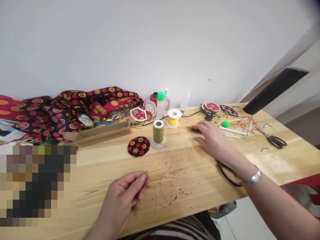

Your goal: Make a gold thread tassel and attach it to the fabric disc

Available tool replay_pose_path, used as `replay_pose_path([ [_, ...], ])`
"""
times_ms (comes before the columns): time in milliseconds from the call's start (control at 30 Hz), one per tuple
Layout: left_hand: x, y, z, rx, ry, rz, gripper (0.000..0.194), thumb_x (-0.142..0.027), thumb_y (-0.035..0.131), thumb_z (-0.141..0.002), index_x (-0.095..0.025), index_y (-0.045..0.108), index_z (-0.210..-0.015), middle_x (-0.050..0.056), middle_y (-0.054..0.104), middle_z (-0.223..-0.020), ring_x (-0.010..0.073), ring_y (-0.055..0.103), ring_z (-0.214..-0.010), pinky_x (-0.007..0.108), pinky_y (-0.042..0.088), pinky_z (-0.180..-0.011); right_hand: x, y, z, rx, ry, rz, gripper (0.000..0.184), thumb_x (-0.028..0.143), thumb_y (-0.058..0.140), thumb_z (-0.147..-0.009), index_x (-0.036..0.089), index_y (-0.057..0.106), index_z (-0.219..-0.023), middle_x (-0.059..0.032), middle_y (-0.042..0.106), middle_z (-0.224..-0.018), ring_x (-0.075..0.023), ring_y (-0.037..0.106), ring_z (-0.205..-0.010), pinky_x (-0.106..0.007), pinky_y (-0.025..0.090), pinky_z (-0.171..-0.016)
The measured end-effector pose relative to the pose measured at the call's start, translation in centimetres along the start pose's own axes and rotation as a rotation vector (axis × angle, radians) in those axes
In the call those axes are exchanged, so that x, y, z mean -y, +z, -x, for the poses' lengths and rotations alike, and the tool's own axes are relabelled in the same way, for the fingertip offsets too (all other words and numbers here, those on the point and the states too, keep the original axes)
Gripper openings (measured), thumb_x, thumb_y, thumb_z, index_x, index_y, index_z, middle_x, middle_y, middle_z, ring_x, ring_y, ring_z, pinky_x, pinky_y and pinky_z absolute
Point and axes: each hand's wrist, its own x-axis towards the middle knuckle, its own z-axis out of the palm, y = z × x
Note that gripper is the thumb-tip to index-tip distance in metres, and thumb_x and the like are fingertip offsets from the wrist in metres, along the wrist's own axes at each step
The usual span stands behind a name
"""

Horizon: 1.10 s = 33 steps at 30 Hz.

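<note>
My left hand is closed in a pinch near the table's front edge. It holds a small tassel with olive-green threads hanging below the fingers. Yellow cord ends stick out past the thumb tip. Farther back on the right, my right hand lies palm down with its thumb apart from the fingers. Its fingertips are at a dark tool with a pointed metal tip, mostly hidden under the hand. A black loop shows below the right wrist; what it belongs to is hidden.
An olive thread spool, a yellow cord spool and a round patterned cloth piece stand or lie mid-table. Behind are bottles and patterned fabric. Scissors lie right, beneath a slanted black cylinder. Clippings litter the front.
</note>
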Motion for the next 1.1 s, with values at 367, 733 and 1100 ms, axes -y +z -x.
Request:
replay_pose_path([
  [367, -1.1, 0.7, 0.1, 0.002, 0.054, 0.078, 0.017, -0.032, 0.074, -0.069, -0.015, 0.073, -0.074, 0.002, 0.065, -0.066, 0.0038, 0.044, -0.047, 0.013, 0.029, -0.041, 8.6, 2.5, 7.4, 0.185, -0.079, -0.427, 0.039, 0.027, 0.039, -0.095, 0.017, 0.046, -0.058, 0.0001, 0.046, -0.058, -0.0121, 0.042, -0.056, -0.026, 0.033, -0.057],
  [733, -0.5, 0.6, 0.3, 0.042, 0.088, 0.073, 0.015, -0.029, 0.069, -0.074, -0.014, 0.072, -0.072, 0.002, 0.064, -0.063, 0.0034, 0.042, -0.046, 0.014, 0.026, -0.04, 9.5, 3.6, 5.9, 0.158, -0.401, -0.228, 0.013, 0.013, 0.05, -0.089, 0.019, 0.06, -0.094, -0.0058, 0.056, -0.101, -0.0204, 0.043, -0.091, -0.033, 0.037, -0.078],
  [1100, -1.3, 0.9, 0.6, 0.025, 0.043, 0.111, 0.016, -0.027, 0.072, -0.068, -0.012, 0.072, -0.072, 0.003, 0.065, -0.064, 0.0035, 0.043, -0.044, 0.014, 0.026, -0.038, 10.0, 3.5, 5.2, 0.242, -0.378, -0.551, 0.015, 0.007, 0.044, -0.089, 0.016, 0.054, -0.083, -0.0075, 0.055, -0.102, -0.0168, 0.047, -0.093, -0.031, 0.043, -0.083],
])
